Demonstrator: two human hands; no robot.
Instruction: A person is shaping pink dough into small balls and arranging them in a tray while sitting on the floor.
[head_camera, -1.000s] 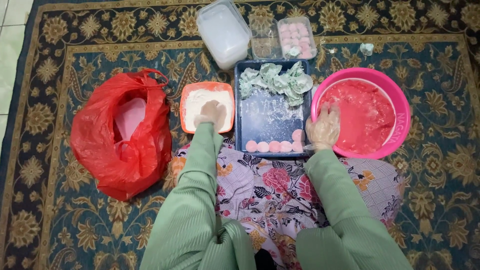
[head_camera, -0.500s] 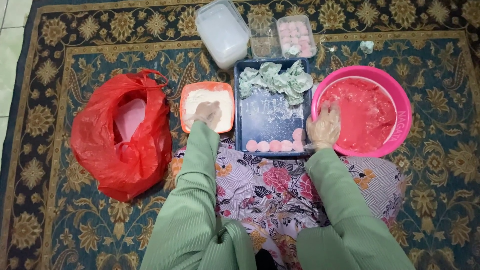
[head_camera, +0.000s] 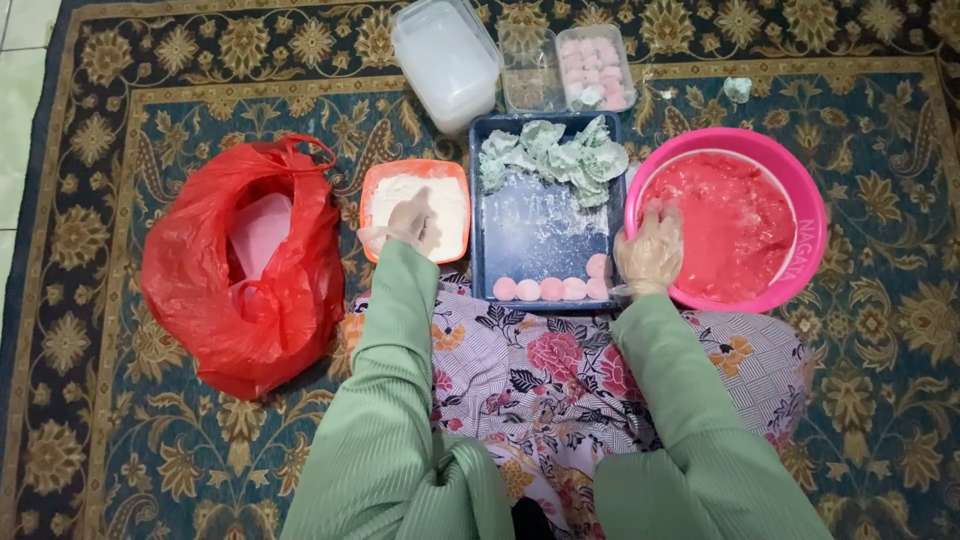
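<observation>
Both hands barely moved: left hand (head_camera: 412, 222) stays curled in the orange square flour tub (head_camera: 372, 192), gloved right hand (head_camera: 650, 250) open on the round pink plastic basin's (head_camera: 806, 215) rim.

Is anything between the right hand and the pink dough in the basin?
Nothing visible. The right hand rests on the near rim of the pink basin, fingers at the pink dough.

Soft, even indoor light falls from overhead, bright enough throughout. Shadows are faint, pooling at six o'clock beneath the sleeves. Mild glare glints on the red plastic bag (head_camera: 240, 265) at nine o'clock. Focus is sharp; corners bend slightly.
</observation>
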